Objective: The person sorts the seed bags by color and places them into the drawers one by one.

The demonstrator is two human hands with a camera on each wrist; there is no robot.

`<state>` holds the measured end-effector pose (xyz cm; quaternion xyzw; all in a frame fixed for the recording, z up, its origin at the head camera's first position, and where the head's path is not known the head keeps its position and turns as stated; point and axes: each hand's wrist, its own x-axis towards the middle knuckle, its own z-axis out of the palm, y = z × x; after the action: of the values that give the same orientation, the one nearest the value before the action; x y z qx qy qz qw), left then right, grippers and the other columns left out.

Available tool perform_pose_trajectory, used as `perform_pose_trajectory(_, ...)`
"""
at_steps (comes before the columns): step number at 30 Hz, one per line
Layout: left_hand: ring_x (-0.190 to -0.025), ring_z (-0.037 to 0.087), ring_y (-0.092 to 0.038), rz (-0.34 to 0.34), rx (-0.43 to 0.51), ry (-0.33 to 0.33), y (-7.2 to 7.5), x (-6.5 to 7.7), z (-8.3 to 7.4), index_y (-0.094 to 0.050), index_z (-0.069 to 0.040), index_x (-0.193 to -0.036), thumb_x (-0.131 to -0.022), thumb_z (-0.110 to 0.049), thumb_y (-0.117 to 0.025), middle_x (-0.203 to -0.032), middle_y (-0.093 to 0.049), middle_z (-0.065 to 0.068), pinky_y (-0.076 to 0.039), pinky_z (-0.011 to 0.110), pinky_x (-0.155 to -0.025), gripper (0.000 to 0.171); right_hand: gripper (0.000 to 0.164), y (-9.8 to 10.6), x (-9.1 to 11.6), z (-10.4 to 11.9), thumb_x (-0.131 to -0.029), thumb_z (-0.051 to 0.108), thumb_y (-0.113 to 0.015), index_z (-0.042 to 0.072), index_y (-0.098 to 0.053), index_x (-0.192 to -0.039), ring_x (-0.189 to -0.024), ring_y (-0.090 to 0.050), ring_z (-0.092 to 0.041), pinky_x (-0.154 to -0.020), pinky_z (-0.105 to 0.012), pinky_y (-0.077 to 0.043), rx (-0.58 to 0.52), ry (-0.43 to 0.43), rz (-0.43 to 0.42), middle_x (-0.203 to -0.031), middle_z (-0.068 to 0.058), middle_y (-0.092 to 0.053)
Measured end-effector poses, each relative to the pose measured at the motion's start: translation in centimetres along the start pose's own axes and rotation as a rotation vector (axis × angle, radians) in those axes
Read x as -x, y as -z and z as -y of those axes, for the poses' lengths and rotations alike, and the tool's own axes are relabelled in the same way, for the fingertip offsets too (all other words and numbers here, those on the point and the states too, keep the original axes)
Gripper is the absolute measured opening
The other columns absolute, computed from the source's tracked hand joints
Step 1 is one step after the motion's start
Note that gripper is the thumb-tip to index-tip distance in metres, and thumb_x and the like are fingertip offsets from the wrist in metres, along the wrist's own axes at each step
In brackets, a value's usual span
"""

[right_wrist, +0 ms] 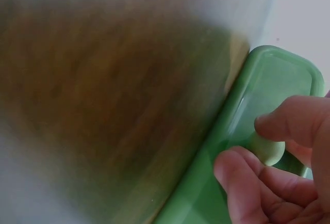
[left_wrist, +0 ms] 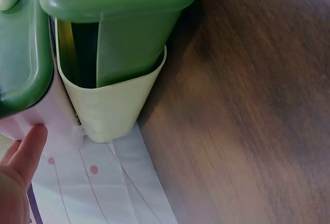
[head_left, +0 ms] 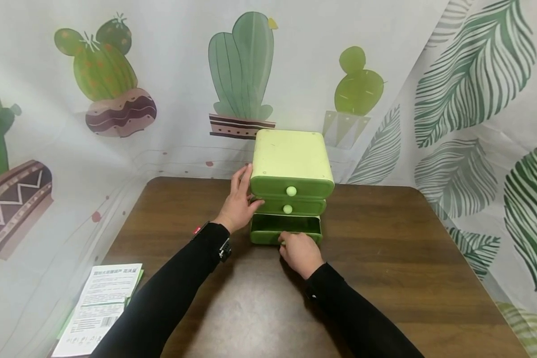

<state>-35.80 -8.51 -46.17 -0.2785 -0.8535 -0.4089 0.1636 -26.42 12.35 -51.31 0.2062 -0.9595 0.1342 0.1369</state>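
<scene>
A small chest of drawers [head_left: 291, 154] with a pale yellow-green body and green drawer fronts stands on the table. Its bottom drawer [head_left: 259, 237] is pulled part way out, and the inside looks dark. The right hand [head_left: 301, 252] pinches that drawer's round knob [right_wrist: 267, 149] between thumb and fingers. Against the chest's left side rests the left hand [head_left: 239, 204], its fingers fairly straight and the thumb near the middle drawer [head_left: 275, 205]. In the left wrist view the left fingertips [left_wrist: 36, 136] touch the side wall of the body.
A printed white sheet or booklet [head_left: 100, 303] lies at the table's left front, partly behind the left sleeve. The brown wooden table [head_left: 385, 258] meets a hanging cloth [head_left: 174, 74] with cactus and leaf prints at the back and sides.
</scene>
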Motion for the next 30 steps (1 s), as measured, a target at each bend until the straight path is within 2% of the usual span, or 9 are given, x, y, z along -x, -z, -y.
perform_pose_trajectory(8, -0.112, 0.034, -0.06, 0.012, 0.03, 0.023, 0.1, 0.0, 0.0, 0.0, -0.024, -0.161, -0.09, -0.006, -0.074, -0.159, -0.006, 0.012, -0.051, 0.042, -0.094, 0.104, 0.01, 0.4, 1.3, 0.8, -0.085, 0.014, -0.075, 0.014, -0.073, -0.095, -0.065, -0.067, -0.022, -0.056, -0.036, -0.052, 0.004, 0.019, -0.014, -0.078, -0.001, -0.071)
perform_pose_trajectory(19, -0.123, 0.032, -0.053, 0.038, 0.038, 0.05, 0.1, 0.0, -0.1, 0.003, -0.027, -0.161, -0.092, -0.007, -0.071, -0.159, -0.004, 0.011, -0.047, 0.031, -0.098, 0.103, 0.011, 0.9, 2.8, 1.6, -0.086, 0.015, -0.076, 0.015, -0.071, -0.096, -0.06, -0.064, -0.022, -0.05, -0.034, -0.05, 0.005, 0.023, -0.01, -0.077, -0.002, -0.07)
perform_pose_trajectory(30, -0.127, 0.033, -0.05, 0.052, 0.07, 0.077, 0.2, 0.2, -0.2, 0.002, -0.028, -0.161, -0.094, -0.008, -0.069, -0.16, -0.003, 0.011, -0.045, 0.038, -0.101, 0.1, 0.011, 1.2, 3.8, 2.1, -0.088, 0.016, -0.075, 0.014, -0.071, -0.098, -0.058, -0.062, -0.018, -0.05, -0.032, -0.049, 0.01, 0.031, 0.017, -0.078, -0.001, -0.069)
